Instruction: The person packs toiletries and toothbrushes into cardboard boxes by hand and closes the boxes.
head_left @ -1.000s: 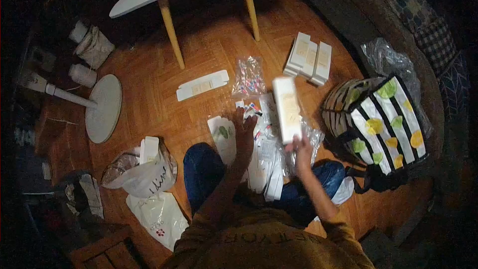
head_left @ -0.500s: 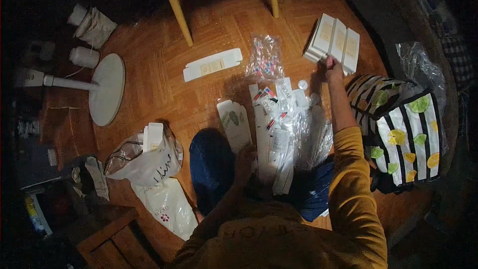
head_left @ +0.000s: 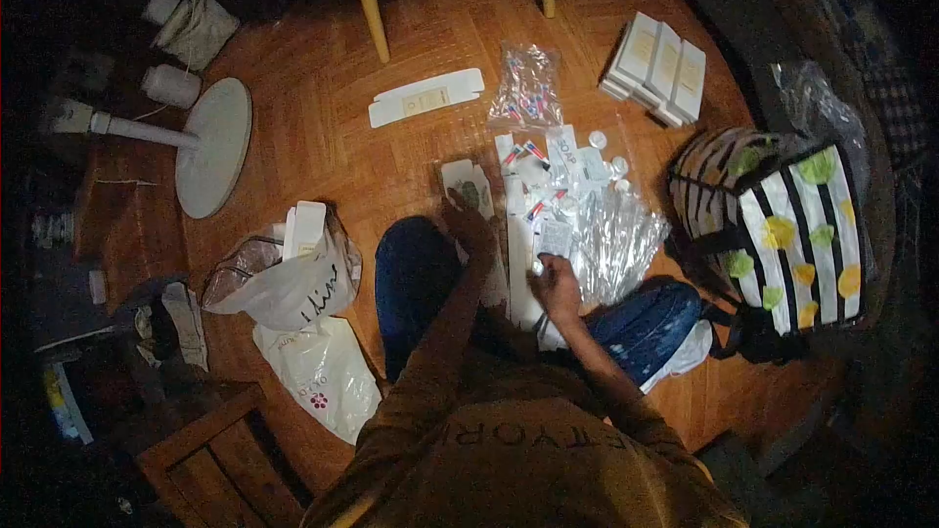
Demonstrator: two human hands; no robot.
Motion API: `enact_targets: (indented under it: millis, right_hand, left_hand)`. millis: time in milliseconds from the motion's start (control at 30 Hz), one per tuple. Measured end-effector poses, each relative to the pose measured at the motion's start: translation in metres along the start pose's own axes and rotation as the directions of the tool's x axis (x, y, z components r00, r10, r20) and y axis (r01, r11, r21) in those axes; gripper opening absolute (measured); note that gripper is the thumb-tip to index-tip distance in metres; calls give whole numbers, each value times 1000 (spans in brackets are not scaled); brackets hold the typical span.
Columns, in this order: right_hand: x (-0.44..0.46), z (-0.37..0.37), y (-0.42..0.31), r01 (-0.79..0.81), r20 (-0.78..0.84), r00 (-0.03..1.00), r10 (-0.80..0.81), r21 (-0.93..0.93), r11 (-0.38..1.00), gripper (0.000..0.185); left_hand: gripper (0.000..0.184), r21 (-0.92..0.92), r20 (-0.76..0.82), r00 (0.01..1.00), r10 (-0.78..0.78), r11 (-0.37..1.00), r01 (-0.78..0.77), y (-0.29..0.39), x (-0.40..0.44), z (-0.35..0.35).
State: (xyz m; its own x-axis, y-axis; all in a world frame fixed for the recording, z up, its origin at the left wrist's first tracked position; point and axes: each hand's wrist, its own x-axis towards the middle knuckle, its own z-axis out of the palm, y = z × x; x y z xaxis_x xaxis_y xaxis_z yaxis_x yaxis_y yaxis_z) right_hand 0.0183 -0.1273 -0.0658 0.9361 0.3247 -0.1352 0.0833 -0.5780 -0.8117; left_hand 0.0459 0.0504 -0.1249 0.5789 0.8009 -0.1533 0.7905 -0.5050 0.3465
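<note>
My left hand (head_left: 471, 227) is closed round a white carton (head_left: 464, 177) printed with a green leaf; the hand and forearm cover its lower part. To the right, my right hand (head_left: 556, 286) is closed at the lower edge of a small printed packet (head_left: 555, 238). A small pale bit shows at its fingertips, too small to name. Around it lie white soap packets (head_left: 564, 152), small red-and-blue tubes (head_left: 536, 152), clear-wrapped items (head_left: 618, 244) and round white discs (head_left: 617, 168). These sit over long white cartons (head_left: 520, 286) between my legs.
Stacked white boxes (head_left: 657, 68) stand at the far right, above a striped fruit-print bag (head_left: 794, 235). A flattened carton (head_left: 426, 98) and a clear bag of small tubes (head_left: 526, 88) lie ahead. Plastic bags (head_left: 284, 293) sit left, near a round white base (head_left: 215, 149).
My right hand has left the stacked boxes and come back to the packets before me. My left hand and the leaf-printed carton have moved forward. The view has shifted slightly.
</note>
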Motion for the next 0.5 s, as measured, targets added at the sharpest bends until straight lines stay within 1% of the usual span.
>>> enact_targets:
  millis: [33, 67, 100, 133, 167, 200, 233, 267, 300, 333, 367, 433, 467, 500]
  right_hand:
    - [-14, 0, -2, 15, 11, 1000, -14, -194, 981, 43]
    - [-26, 0, -2, 13, 3, 1000, -13, -196, 981, 43]
    - [-35, 3, 2, 11, -12, 1000, -16, -317, 948, 54]
    - [-42, 5, 6, 7, -27, 999, -20, -433, 901, 64]
    - [-45, 8, 11, 6, -33, 999, -22, -434, 901, 64]
    - [-47, 10, 12, 26, -28, 999, -43, -446, 895, 70]
    - [-48, 11, 14, 46, -25, 998, -64, -457, 888, 77]
    - [-50, 15, 14, 46, -30, 997, -68, -455, 889, 77]
    - [-50, 19, 9, 11, -60, 997, -41, -431, 902, 82]
    - [-51, 22, 4, -24, -88, 996, -13, -406, 913, 87]
    - [-52, 25, 0, -21, -92, 996, -18, -406, 914, 87]
    - [-55, 29, 0, 28, -29, 998, -53, -561, 828, 88]
    - [-56, 27, 2, 55, -33, 995, -91, -579, 813, 85]
    - [-56, 23, 4, 54, -38, 995, -93, -581, 812, 85]
  left_hand:
    - [107, -41, 0, 1000, 20, 999, -20, 1, 0, -1]
    - [107, -82, -6, 999, 38, 996, -38, 1, -1, -3]
    - [107, -86, -9, 999, 43, 995, -44, -2, 1, -3]
    - [111, -108, 0, 999, 51, 993, -51, -6, 2, -3]
    - [116, -129, 10, 998, 59, 990, -58, -10, 1, -3]
    - [116, -132, 7, 998, 66, 989, -64, -14, 1, -2]
    - [116, -197, -18, 996, 82, 977, -84, -17, 2, 0]
    - [117, -258, -43, 995, 95, 961, -103, -21, 2, 1]
    - [117, -258, -47, 994, 97, 960, -106, -21, -1, -6]
    - [114, -208, -4, 996, 89, 974, -87, -20, -5, -12]
    - [112, -159, 38, 996, 78, 985, -71, -18, -8, -18]
    - [110, -150, 6, 996, 84, 985, -82, -17, -14, -17]
    - [107, -137, -21, 996, 88, 986, -90, -16, -17, -16]
    - [107, -141, -23, 995, 92, 985, -95, -14, -22, -25]
